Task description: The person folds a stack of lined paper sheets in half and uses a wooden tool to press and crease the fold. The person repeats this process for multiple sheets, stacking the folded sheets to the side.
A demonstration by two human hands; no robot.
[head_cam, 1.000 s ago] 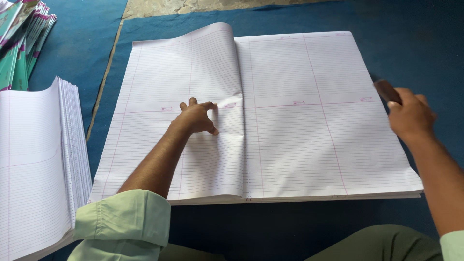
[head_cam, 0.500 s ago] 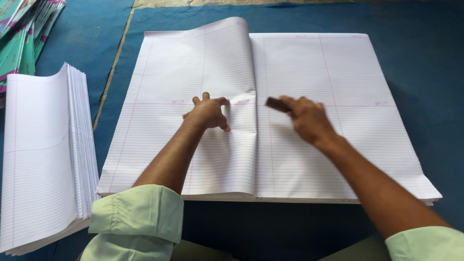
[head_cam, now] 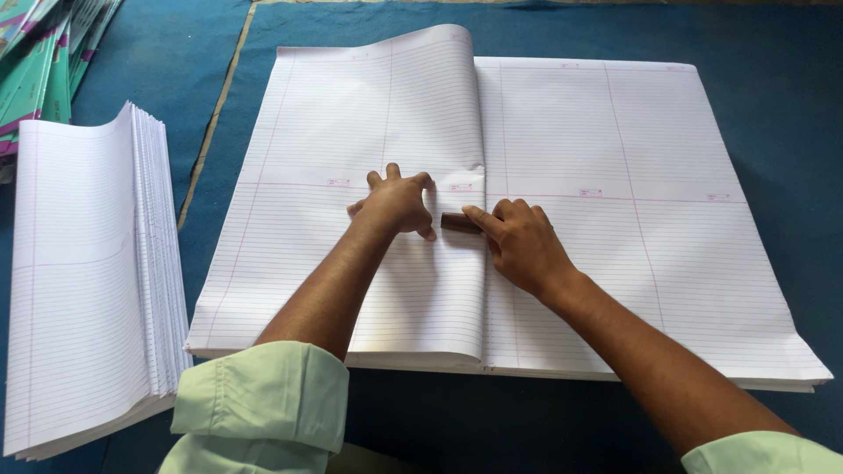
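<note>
Blue mat covers the desk (head_cam: 773, 123), w/ a big stack of ruled sheets (head_cam: 615, 219) spread across the middle. Top sheet is folded over leftward, so its fold edge (head_cam: 482, 263) runs near-to-far down the stack's centre. Left hand (head_cam: 395, 204) lies flat on the folded half (head_cam: 351, 114), fingers spread, pressing, grasping nothing, just left of the fold. Right hand (head_cam: 520, 241) is clenched round a small brown wooden block (head_cam: 460, 223), which lies across the fold w/ its long axis left-right, touching the paper between both hands. Right hand is the one on the block; left thumb sits just beside its left end. Far part of the fold bulges up, not yet flat. Another pile of folded ruled sheets (head_cam: 79, 281) sits at left, green-covered booklets (head_cam: 44, 61) far left.
</note>
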